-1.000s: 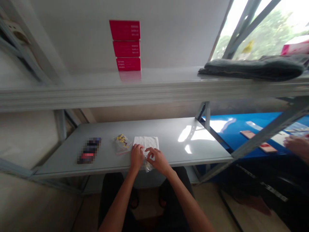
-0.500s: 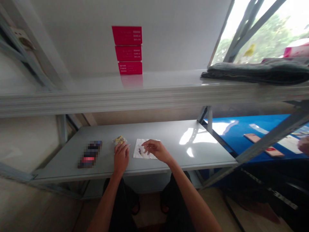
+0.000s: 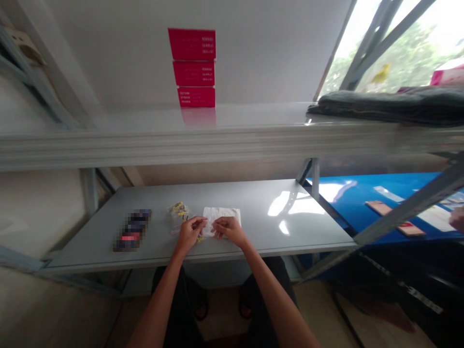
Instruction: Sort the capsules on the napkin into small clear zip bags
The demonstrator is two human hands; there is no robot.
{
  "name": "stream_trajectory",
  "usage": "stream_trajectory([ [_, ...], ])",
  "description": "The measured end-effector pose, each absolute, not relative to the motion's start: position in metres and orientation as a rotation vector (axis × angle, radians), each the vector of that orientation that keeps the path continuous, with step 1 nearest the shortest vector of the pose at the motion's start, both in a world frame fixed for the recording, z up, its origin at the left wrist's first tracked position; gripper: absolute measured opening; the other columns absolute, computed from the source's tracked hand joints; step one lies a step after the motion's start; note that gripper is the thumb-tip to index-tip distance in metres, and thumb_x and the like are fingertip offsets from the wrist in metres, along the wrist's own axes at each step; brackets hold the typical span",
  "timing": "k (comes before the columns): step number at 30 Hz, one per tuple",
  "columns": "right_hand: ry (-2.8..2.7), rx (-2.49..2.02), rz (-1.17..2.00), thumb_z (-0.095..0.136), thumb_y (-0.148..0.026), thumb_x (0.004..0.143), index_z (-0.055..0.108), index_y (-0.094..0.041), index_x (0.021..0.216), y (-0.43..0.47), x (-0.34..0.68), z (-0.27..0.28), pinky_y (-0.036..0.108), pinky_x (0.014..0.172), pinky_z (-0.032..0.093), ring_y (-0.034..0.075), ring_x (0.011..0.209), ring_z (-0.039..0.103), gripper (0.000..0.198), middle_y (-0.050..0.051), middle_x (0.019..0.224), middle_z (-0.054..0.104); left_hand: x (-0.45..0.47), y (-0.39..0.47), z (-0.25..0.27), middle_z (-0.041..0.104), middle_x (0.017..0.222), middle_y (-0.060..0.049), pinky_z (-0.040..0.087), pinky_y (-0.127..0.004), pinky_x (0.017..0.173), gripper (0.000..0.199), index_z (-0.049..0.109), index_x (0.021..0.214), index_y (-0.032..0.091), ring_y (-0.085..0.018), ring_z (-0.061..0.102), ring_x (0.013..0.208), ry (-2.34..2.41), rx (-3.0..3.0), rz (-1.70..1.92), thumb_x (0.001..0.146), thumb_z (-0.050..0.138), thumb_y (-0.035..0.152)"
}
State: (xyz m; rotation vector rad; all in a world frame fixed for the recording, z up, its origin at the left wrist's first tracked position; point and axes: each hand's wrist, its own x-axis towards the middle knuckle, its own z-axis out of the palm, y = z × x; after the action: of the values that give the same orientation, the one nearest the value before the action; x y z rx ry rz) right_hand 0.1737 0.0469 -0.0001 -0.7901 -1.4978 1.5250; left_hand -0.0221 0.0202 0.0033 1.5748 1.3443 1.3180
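Note:
A clear plastic bag [image 3: 177, 211] with small yellow and dark pieces in it lies on the grey shelf, left of a crinkled white sheet or packet [image 3: 228, 212]. Over the sheet's left edge, my left hand [image 3: 190, 231] has its fingertips pinched together. My right hand [image 3: 230, 229] faces it above the middle of the sheet, fingers curled into a pinch. Whatever either hand holds is too small to make out. Small yellow bits [image 3: 199, 239] show just under my left fingers.
A blurred dark and red object [image 3: 133, 229] lies on the left of the grey shelf [image 3: 253, 193]. An upper shelf holds stacked red boxes [image 3: 195, 72] and folded dark cloth [image 3: 384, 107]. To the right, a blue table [image 3: 344, 198] carries flat items; another person's hand [image 3: 457, 218] shows there.
My left hand has left the plastic bag and moved right to the white sheet, its fingers now pinched. My right hand has dropped slightly and closed its fingers. Yellow bits now show below my left hand.

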Motion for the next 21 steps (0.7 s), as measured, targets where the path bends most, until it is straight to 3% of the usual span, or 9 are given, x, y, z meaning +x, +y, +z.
stream_trajectory([
  [3, -1.564, -0.794, 1.559, 0.076, -0.058, 0.076, 0.068, -0.013, 0.082, 0.045, 0.180, 0.005, 0.022, 0.046, 0.050, 0.015, 0.053, 0.067, 0.046, 0.004, 0.067, 0.070, -0.019, 0.020, 0.006, 0.076, 0.086, -0.006, 0.050, -0.025, 0.057, 0.035, 0.076, 0.100, 0.017, -0.015, 0.064, 0.062, 1.391, 1.686, 1.311, 0.087, 0.066, 0.048],
  [8, -1.511, -0.792, 1.554, 0.077, -0.058, 0.077, 0.069, -0.013, 0.078, 0.045, 0.192, 0.010, 0.022, 0.048, 0.051, 0.016, 0.057, 0.069, 0.045, 0.005, 0.069, 0.070, -0.012, 0.013, 0.008, 0.076, 0.111, -0.008, 0.054, -0.035, 0.091, 0.033, 0.074, 0.110, 0.022, -0.022, 0.070, 0.104, 1.422, 1.993, 1.251, 0.100, 0.050, 0.041],
  [13, -1.480, -0.860, 1.440, 0.073, -0.060, 0.081, 0.064, -0.016, 0.076, 0.040, 0.189, 0.006, 0.022, 0.040, 0.043, 0.012, 0.038, 0.054, 0.045, 0.000, 0.051, 0.063, -0.005, 0.001, 0.011, 0.072, 0.123, -0.009, 0.047, -0.045, 0.106, 0.027, 0.071, 0.116, 0.025, -0.027, 0.064, 0.118, 1.508, 2.292, 1.210, 0.097, 0.057, 0.039],
  [17, -1.501, -0.891, 1.368, 0.070, -0.061, 0.082, 0.061, -0.021, 0.076, 0.036, 0.171, 0.008, 0.023, 0.038, 0.038, 0.012, 0.036, 0.050, 0.041, -0.003, 0.047, 0.059, -0.005, -0.006, 0.011, 0.070, 0.108, -0.010, 0.051, -0.040, 0.098, 0.022, 0.069, 0.110, 0.024, -0.025, 0.065, 0.106, 1.556, 2.301, 1.343, 0.095, 0.061, 0.039],
  [21, -1.505, -0.851, 1.341, 0.063, -0.061, 0.088, 0.060, -0.021, 0.078, 0.032, 0.158, 0.010, 0.023, 0.041, 0.040, 0.012, 0.040, 0.051, 0.041, -0.002, 0.051, 0.058, -0.010, -0.005, 0.006, 0.068, 0.102, -0.008, 0.055, -0.032, 0.082, 0.024, 0.064, 0.117, 0.022, -0.019, 0.066, 0.090, 1.554, 2.163, 1.484, 0.099, 0.054, 0.035],
])
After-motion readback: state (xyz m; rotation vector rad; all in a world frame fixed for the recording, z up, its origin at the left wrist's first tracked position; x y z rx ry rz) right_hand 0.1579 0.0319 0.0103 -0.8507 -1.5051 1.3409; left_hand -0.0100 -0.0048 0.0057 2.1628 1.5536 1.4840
